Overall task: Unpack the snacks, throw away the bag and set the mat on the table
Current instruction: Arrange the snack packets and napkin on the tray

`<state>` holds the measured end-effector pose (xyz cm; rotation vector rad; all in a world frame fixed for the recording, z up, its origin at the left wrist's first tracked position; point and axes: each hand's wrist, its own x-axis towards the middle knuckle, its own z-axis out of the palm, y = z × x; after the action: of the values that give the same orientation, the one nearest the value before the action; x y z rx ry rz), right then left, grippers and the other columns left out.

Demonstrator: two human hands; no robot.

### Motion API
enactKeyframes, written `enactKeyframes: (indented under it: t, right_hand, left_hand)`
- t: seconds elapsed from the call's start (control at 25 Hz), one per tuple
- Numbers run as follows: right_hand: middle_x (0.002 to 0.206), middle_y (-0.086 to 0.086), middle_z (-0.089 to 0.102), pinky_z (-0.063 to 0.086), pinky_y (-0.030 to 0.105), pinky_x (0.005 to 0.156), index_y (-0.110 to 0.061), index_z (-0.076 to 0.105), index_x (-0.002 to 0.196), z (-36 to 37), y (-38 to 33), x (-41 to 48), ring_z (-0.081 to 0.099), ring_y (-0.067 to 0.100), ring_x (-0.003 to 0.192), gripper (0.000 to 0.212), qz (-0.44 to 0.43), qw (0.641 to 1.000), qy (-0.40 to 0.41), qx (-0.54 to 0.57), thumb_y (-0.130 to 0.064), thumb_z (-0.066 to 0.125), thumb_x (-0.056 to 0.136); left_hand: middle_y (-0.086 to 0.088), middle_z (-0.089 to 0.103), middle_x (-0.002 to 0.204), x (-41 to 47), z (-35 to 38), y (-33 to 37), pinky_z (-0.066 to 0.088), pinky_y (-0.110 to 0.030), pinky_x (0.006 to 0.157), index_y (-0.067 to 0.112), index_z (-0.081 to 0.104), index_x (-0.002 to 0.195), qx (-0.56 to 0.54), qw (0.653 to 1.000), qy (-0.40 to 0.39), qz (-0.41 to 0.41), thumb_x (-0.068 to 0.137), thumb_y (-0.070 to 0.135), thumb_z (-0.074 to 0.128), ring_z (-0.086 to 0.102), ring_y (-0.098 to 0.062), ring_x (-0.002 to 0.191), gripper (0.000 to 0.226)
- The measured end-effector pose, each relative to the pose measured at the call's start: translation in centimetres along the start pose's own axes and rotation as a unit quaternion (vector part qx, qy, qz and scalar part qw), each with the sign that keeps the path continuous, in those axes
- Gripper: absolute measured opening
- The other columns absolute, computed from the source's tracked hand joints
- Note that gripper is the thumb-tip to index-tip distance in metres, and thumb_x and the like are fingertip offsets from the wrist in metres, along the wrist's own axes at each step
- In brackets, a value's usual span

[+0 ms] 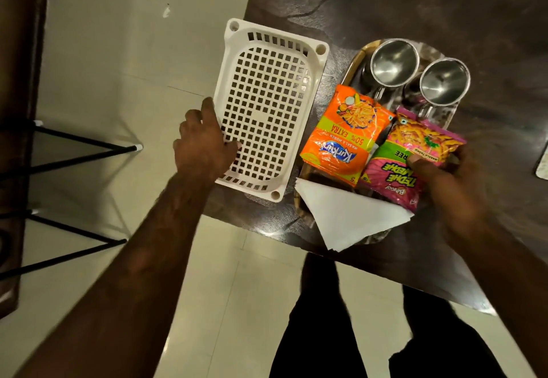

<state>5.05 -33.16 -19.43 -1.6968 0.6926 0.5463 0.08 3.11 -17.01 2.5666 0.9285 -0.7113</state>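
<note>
A white perforated plastic basket (pixel 268 105) sits on the dark table's left edge, partly overhanging it. My left hand (pixel 201 143) grips its near-left rim. An orange snack packet (pixel 344 137) lies on an oval metal tray (pixel 357 57) to the right. A pink and green snack packet (pixel 412 155) lies beside it, with my right hand (pixel 441 176) holding its near-right side, thumb on top. A white folded napkin (pixel 347 217) covers the tray's near end.
Two steel cups (pixel 394 62) (pixel 444 81) stand on the tray's far end. The dark marbled table (pixel 415 1) extends far and right. Black stool legs (pixel 74 143) stand on the tiled floor at left. My legs are below the table edge.
</note>
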Motion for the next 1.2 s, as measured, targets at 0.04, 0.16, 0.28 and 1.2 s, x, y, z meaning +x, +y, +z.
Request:
enactKeyframes:
  t: [0.04,0.16,0.28,1.2]
  right_hand:
    - [0.121,0.002,0.074,0.061,0.050,0.086,-0.022,0.059,0.132,0.1,0.0,0.0,0.075,0.023,0.103,0.048,0.005,1.000,-0.003,-0.002,-0.017,0.076,0.087]
    - [0.116,-0.001,0.076,0.064,0.037,0.071,-0.026,0.062,0.128,-0.1,-0.2,0.2,0.077,0.021,0.097,0.044,0.024,1.000,-0.017,0.006,-0.017,0.076,0.087]
    - [0.117,0.000,0.076,0.062,0.031,0.064,-0.024,0.061,0.129,-0.1,-0.6,0.1,0.077,0.023,0.097,0.045,0.039,0.999,-0.025,0.015,-0.017,0.075,0.087]
    - [0.126,0.030,0.061,0.058,0.059,0.088,-0.006,0.051,0.136,-1.8,-1.8,0.7,0.067,0.041,0.115,0.057,0.027,0.999,0.015,-0.014,-0.019,0.077,0.088]
  left_hand:
    - [-0.019,0.046,0.139,0.1,0.3,-0.4,0.044,-0.062,0.102,0.018,0.016,0.155,-0.034,0.999,-0.031,-0.008,0.084,0.028,0.074,0.049,-0.041,0.127,0.092]
    - [-0.016,0.054,0.135,-0.3,0.9,-1.1,0.047,-0.061,0.102,0.023,0.011,0.156,-0.116,0.991,-0.058,-0.017,0.087,0.018,0.070,0.058,-0.038,0.121,0.091]
    - [-0.015,0.057,0.132,-1.1,1.2,-1.6,0.049,-0.060,0.098,0.025,0.011,0.155,-0.093,0.994,-0.055,-0.007,0.087,0.013,0.067,0.061,-0.037,0.116,0.090]
    - [-0.005,0.057,0.121,-11.3,1.8,1.5,0.052,-0.045,0.091,0.018,0.047,0.133,-0.124,0.981,0.138,0.054,0.085,0.015,0.060,0.059,-0.028,0.109,0.050]
